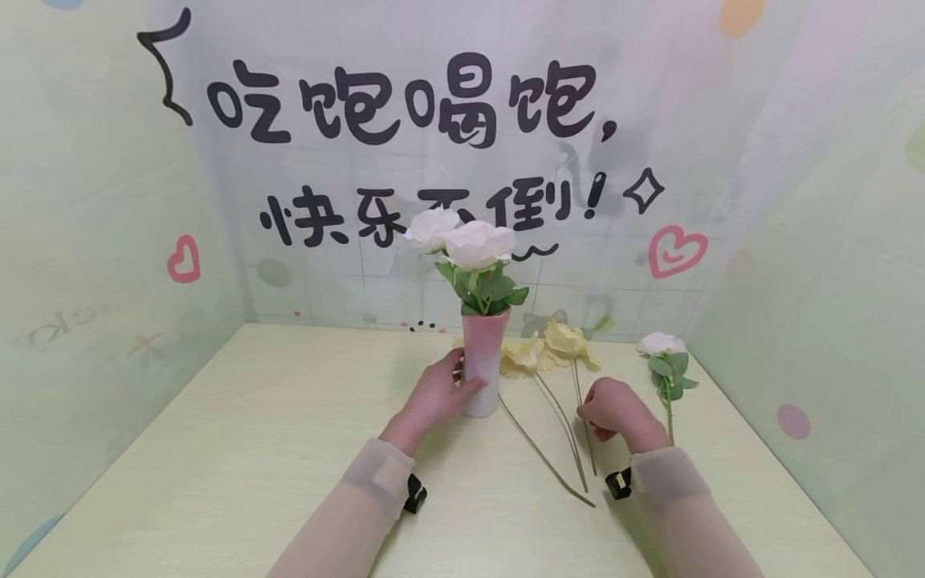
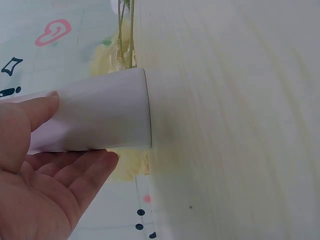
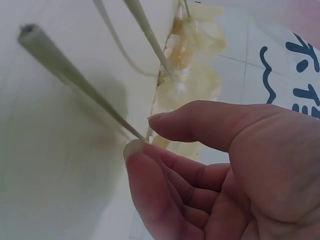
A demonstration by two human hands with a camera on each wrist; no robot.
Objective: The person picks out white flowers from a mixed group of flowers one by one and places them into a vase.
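My left hand holds the pink-and-white vase by its lower part, thumb in front and fingers behind. The vase stands upright with two pale pink-white roses and green leaves above its rim. In the left wrist view the thumb and fingers lie on either side of the white base. My right hand is at the thin green stem of a yellow flower, rightmost of the yellow ones. In the right wrist view the stem reaches the index fingertip, the thumb tip shows a small gap from it, and the other fingers curl.
Another yellow flower lies beside the vase, and a third long stem runs toward the front from behind it. To the right, a white rose lies on the pale wooden table. Printed walls enclose the table's back and sides.
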